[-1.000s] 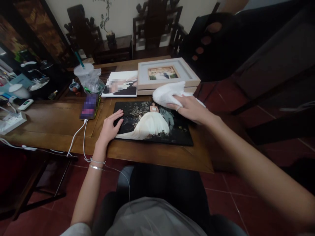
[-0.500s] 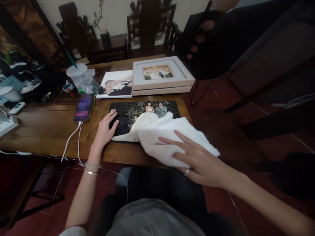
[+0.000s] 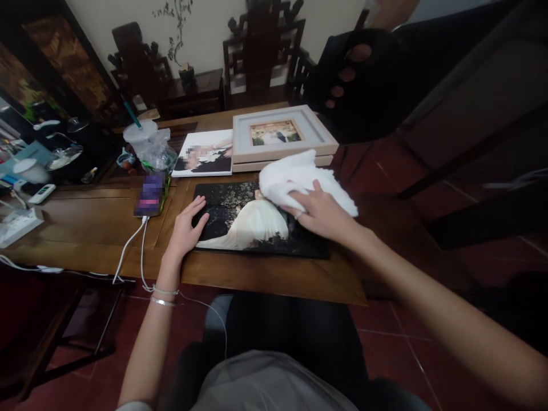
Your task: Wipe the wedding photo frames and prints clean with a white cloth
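A dark photo panel with a wedding picture lies flat on the wooden table. My left hand rests on its left edge, fingers stretched out and holding nothing. On the panel's upper right part lies a bunched white towel. My right hand grips and presses this towel, with some fingertips hidden in its folds. The towel covers the panel's upper right corner and most of the two pictured people.
Behind the panel are stacked light-wood picture frames and a smaller white-edged photo panel. At left lie a phone with white cables, a plastic cup with a straw, and a power strip.
My right hand has moved the towel away from me, from the panel's near right part to its far right part. The lower right of the picture now shows. My left hand stays put.
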